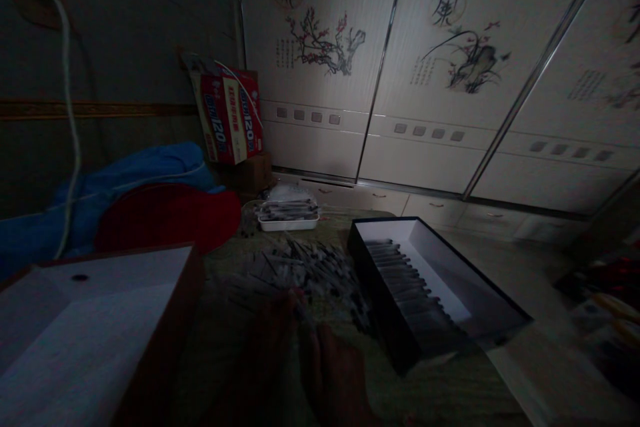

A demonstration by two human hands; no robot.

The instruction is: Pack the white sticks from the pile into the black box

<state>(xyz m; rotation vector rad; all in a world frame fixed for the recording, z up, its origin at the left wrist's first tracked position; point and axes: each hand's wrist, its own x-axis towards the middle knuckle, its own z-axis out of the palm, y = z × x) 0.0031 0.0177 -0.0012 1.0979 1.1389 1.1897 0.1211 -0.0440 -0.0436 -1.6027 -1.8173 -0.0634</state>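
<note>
The picture is dark, so finger detail is faint. In the head view, my right hand point(337, 370) is closed around a slim pen point(306, 317) that slants up and to the left. My left hand point(273, 327) pinches at the pen's far end, its fingertips close to the right hand. Just beyond both hands lies a loose pile of pens and pen parts point(320, 267), dark and clear. To the right, a black-sided box point(383, 293) with a white inside holds several pens point(407, 280) laid side by side in a row.
A white tray point(290, 223) of slender parts stands behind the pile. At left is a brown box point(173, 320) with a pale inside. Beyond it are a red round seat point(167, 217), blue cloth point(150, 167) and a red-and-white carton point(233, 117). Sliding cabinet doors point(320, 80) line the back.
</note>
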